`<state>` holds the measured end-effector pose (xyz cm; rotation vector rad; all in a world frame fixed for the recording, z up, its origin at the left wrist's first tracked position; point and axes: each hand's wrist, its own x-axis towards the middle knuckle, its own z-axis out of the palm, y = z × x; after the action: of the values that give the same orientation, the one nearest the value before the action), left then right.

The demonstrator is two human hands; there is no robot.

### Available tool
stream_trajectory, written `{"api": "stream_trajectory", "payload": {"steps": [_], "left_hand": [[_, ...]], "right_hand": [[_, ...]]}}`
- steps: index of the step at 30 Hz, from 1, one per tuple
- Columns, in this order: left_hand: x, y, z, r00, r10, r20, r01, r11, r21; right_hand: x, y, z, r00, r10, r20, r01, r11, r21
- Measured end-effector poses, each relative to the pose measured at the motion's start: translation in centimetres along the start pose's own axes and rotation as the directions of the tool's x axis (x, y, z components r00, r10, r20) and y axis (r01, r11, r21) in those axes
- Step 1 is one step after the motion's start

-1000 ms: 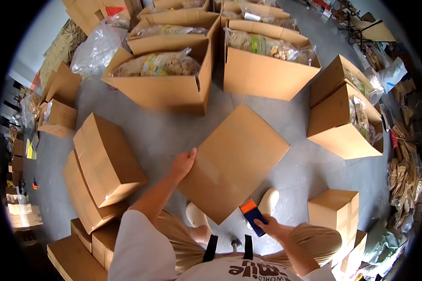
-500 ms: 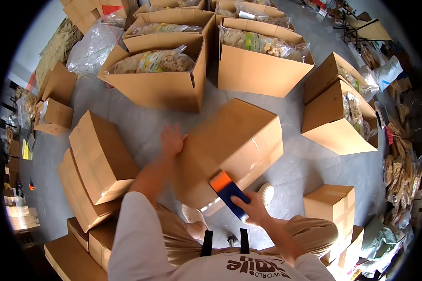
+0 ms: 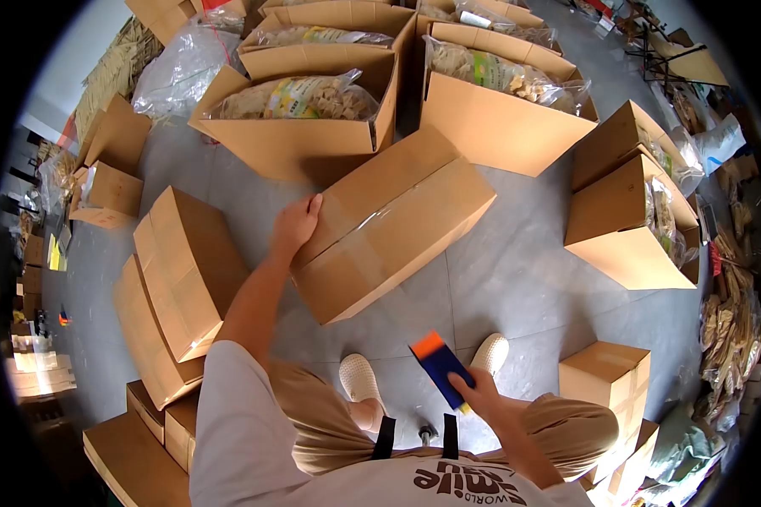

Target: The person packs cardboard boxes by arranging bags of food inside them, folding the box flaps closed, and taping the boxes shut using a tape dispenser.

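Note:
A closed cardboard box (image 3: 397,224) with shiny clear tape along its top seam sits tilted at an angle in front of me. My left hand (image 3: 298,221) grips its left upper edge, with the fingers partly hidden against the cardboard. In my right hand (image 3: 479,394) is a dark blue tape dispenser (image 3: 440,367) with an orange end, held above the floor between my legs and apart from the box. The thumb lies across the dispenser's body.
Open boxes (image 3: 304,148) of bagged, dried-looking goods stand ahead, others (image 3: 630,245) at right. Closed boxes are stacked at left (image 3: 186,270) and lower right (image 3: 604,372). A clear plastic bag (image 3: 182,72) lies at far left. My feet stand on grey floor (image 3: 516,287).
The box has moved forward, away from my legs, and turned so its taped seam faces up. My left hand has moved with it. The tape dispenser has come away from the box.

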<state>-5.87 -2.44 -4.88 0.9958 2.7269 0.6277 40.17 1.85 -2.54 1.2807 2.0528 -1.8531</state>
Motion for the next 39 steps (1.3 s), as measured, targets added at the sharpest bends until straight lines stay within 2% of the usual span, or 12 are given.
{"api": "stream_trajectory", "payload": {"steps": [5, 9, 11, 14, 17, 21, 27, 31, 34, 37, 38, 39], "left_hand": [[-0.7, 0.8, -0.3, 1.000, 0.009, 0.021, -0.009, 1.000, 0.010], [-0.4, 0.2, -0.2, 0.999, 0.037, -0.023, -0.036, 0.998, 0.049], [0.3, -0.1, -0.5, 0.997, 0.054, -0.051, -0.051, 0.997, 0.053], [0.8, 0.9, -0.7, 0.998, 0.050, 0.029, -0.050, 0.998, -0.030], [0.5, 0.1, -0.9, 0.999, 0.034, 0.010, -0.035, 0.999, 0.034], [-0.4, 0.3, -0.7, 0.997, 0.072, 0.013, -0.071, 0.996, -0.044], [-3.7, 4.0, -1.4, 0.965, 0.245, 0.094, -0.233, 0.965, -0.118], [-4.5, 7.1, -0.4, 0.843, 0.449, 0.297, -0.411, 0.893, -0.185], [-6.0, 7.9, 0.1, 0.638, 0.753, 0.164, -0.755, 0.653, -0.063], [-7.9, 5.9, -0.9, 0.874, 0.454, -0.170, -0.407, 0.878, 0.252], [-8.2, 4.8, -1.9, 0.981, 0.025, 0.190, -0.021, 1.000, -0.022], [-8.4, 3.4, -3.3, 0.758, -0.308, 0.575, 0.454, 0.882, -0.125]], "right_hand": [[3.6, 6.0, 2.0, 0.967, 0.242, -0.085, -0.250, 0.813, -0.526], [16.9, 3.2, 7.5, 0.973, -0.006, -0.232, -0.094, 0.904, -0.417], [19.7, -0.9, 8.7, 0.973, 0.163, -0.164, -0.203, 0.942, -0.267], [18.3, 0.4, 8.0, 0.963, -0.191, -0.188, 0.004, 0.711, -0.703], [15.3, 3.8, 5.5, 0.980, -0.034, -0.194, -0.094, 0.785, -0.613], [12.8, 6.8, -0.8, 0.901, 0.183, -0.393, -0.129, 0.979, 0.160], [14.3, 2.9, -15.2, 0.475, -0.146, -0.868, 0.105, 0.988, -0.109], [14.9, 2.7, -18.8, 0.570, 0.037, -0.821, -0.061, 0.998, 0.003], [13.7, 6.0, -17.1, 0.585, 0.007, -0.811, -0.172, 0.978, -0.116], [10.7, 6.8, -14.0, 0.476, 0.164, -0.864, -0.202, 0.977, 0.075], [10.5, 8.5, -13.4, 0.506, 0.247, -0.826, -0.183, 0.967, 0.177], [11.4, 10.9, -13.8, 0.546, 0.315, -0.776, -0.158, 0.949, 0.274]]}}
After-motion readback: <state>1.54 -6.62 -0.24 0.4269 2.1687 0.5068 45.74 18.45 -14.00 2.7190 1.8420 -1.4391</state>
